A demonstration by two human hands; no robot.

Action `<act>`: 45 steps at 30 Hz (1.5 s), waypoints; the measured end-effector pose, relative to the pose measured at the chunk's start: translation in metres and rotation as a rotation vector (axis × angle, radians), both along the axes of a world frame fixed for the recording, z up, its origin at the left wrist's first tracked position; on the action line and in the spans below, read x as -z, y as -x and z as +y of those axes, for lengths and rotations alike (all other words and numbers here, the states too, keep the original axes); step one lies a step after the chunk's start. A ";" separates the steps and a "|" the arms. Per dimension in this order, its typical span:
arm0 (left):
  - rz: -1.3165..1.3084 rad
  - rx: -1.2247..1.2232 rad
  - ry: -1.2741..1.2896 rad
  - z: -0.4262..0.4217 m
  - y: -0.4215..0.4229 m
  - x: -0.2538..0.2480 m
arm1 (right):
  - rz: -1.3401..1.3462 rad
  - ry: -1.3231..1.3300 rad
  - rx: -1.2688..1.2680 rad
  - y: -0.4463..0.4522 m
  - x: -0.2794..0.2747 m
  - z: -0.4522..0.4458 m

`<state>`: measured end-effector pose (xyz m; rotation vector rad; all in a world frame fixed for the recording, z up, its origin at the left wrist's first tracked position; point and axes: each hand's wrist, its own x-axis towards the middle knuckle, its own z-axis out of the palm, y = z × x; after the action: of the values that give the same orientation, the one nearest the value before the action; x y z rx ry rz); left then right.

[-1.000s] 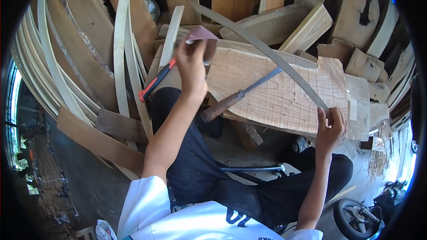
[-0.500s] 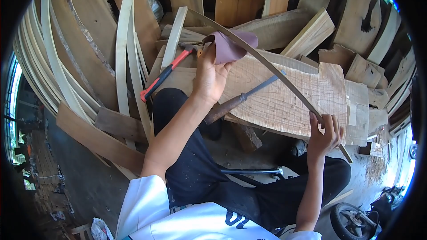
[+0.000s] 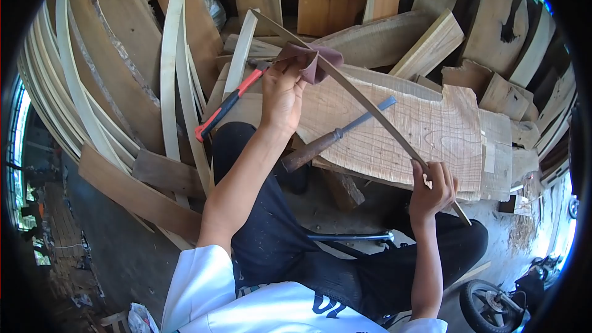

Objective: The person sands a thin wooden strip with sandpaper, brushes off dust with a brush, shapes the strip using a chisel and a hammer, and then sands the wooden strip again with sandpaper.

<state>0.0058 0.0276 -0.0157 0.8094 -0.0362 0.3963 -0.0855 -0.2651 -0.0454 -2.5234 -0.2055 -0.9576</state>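
Observation:
A long thin wooden strip (image 3: 385, 120) slants across the view, raised above a pale wooden board (image 3: 425, 120). My left hand (image 3: 282, 102) is closed on a purplish-brown sheet of sandpaper (image 3: 327, 58), folded around the strip toward its upper end. Near the lower end, my right hand (image 3: 433, 192) grips the strip between thumb and fingers, its tip sticking out below. Under the strip lies a chisel (image 3: 313, 149) with a worn wooden handle, its blade on the board. Left of my left hand rests a hammer (image 3: 231, 100) with a red and black handle.
Planks (image 3: 336, 0) lean along the back, and long thin slats (image 3: 169, 80) stand at the left. A short thick timber piece (image 3: 428, 46) lies behind the board. My knees are close below the board. A motorcycle wheel (image 3: 490, 305) shows at lower right.
The strip and my right hand have shifted left. My left hand has moved slightly left, and the sandpaper, more spread out before, is now folded closer around the strip.

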 end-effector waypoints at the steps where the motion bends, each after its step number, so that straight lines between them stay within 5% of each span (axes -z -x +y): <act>1: -0.022 -0.020 -0.113 0.001 -0.001 -0.003 | 0.020 -0.017 0.002 -0.001 -0.002 -0.001; 2: -0.044 -0.040 -0.225 0.001 -0.001 -0.005 | 0.059 -0.027 0.021 -0.003 -0.003 -0.004; 4: -0.016 -0.195 -0.865 0.010 0.006 -0.011 | 0.085 -0.084 0.046 -0.006 -0.008 -0.009; 9: 0.012 -0.182 -0.576 0.006 0.000 -0.007 | 0.072 -0.148 0.078 -0.008 -0.010 -0.013; 12: 0.002 -0.064 -0.148 0.008 -0.001 -0.004 | 0.068 -0.126 0.071 -0.008 -0.006 -0.012; 19: 0.067 -0.050 -0.072 0.007 -0.001 0.000 | 0.275 -0.224 -0.034 -0.005 -0.015 -0.002; 24: -0.064 -0.006 -0.356 -0.011 0.003 0.005 | 0.510 -0.276 -0.261 -0.015 -0.015 -0.018; 30: 0.004 -0.037 -0.393 -0.025 0.003 0.010 | 0.674 -0.348 -0.389 -0.014 -0.030 -0.022; 34: -0.086 -0.159 -0.377 -0.026 0.008 -0.003 | 0.845 -0.400 -0.441 -0.017 -0.033 -0.023; 39: -0.061 0.158 -0.203 -0.065 0.031 -0.003 | 0.811 -0.518 -0.505 -0.022 -0.024 -0.028; 45: -0.012 0.044 -0.038 -0.069 0.035 -0.016 | 0.818 -0.406 -0.517 -0.018 -0.031 -0.010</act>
<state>-0.0289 -0.0416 0.0004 0.8423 -0.0732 0.3594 -0.0674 -0.2751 -0.0141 -2.1074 -0.3361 0.2332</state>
